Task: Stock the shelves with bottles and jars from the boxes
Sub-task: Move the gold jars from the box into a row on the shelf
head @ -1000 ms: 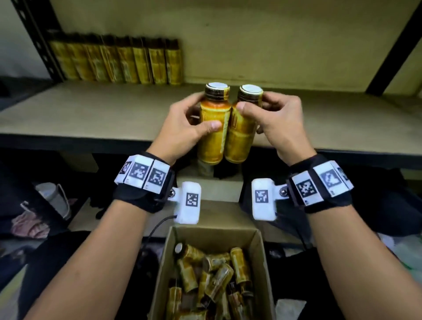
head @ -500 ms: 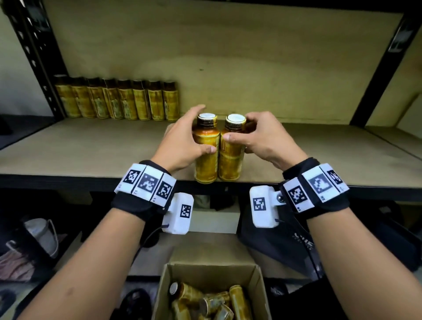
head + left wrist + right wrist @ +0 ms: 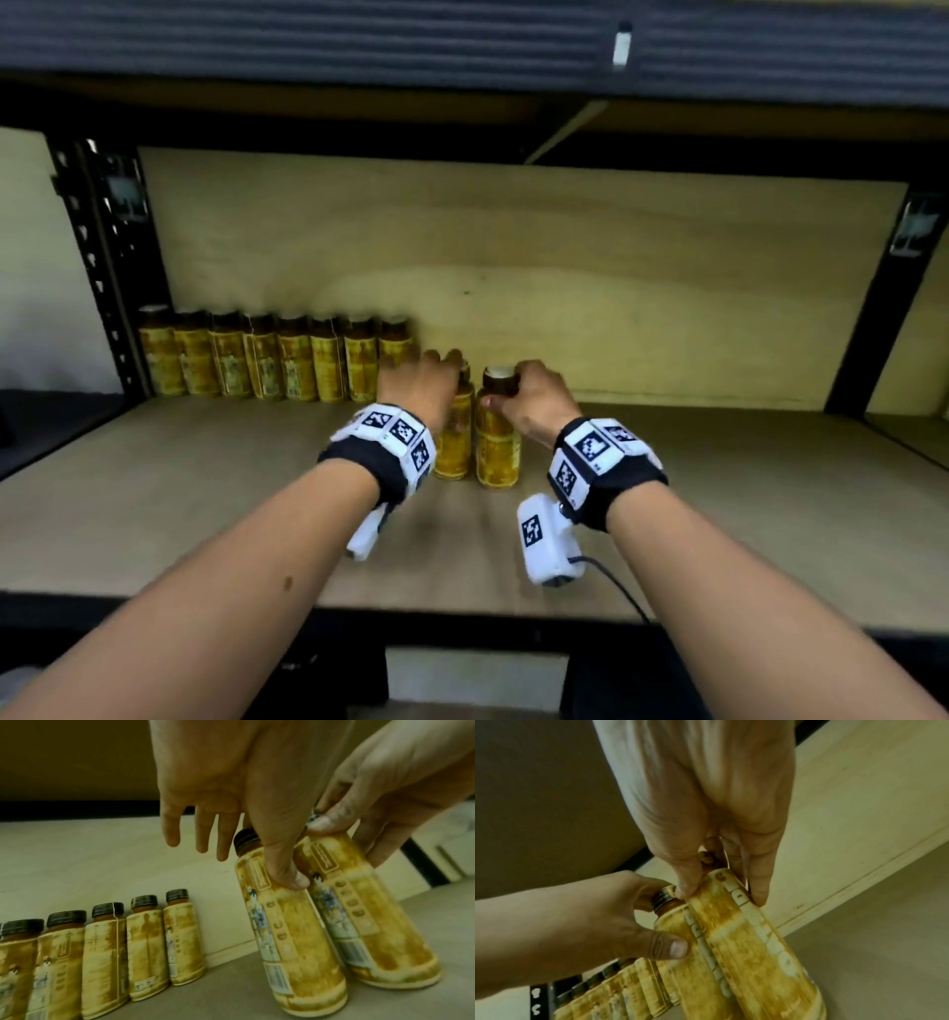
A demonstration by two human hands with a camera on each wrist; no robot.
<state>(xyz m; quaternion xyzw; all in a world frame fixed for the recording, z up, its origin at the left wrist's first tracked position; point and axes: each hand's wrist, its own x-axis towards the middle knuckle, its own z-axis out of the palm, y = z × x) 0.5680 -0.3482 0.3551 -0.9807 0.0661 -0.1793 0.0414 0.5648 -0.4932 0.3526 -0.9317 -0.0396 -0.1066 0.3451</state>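
Both hands work a pair of bottles on the shelf board (image 3: 205,503): the left hand (image 3: 418,383) presses its thumb on the left bottle (image 3: 454,442) with its other fingers loosely spread, and the right hand (image 3: 534,398) pinches the right bottle (image 3: 497,447) near its cap. The two touch, upright, caps up, midway between the front edge and the back panel. This looks like the placing step; next they likely slide back to join the row of bottles (image 3: 267,360) along the back edge at the left.
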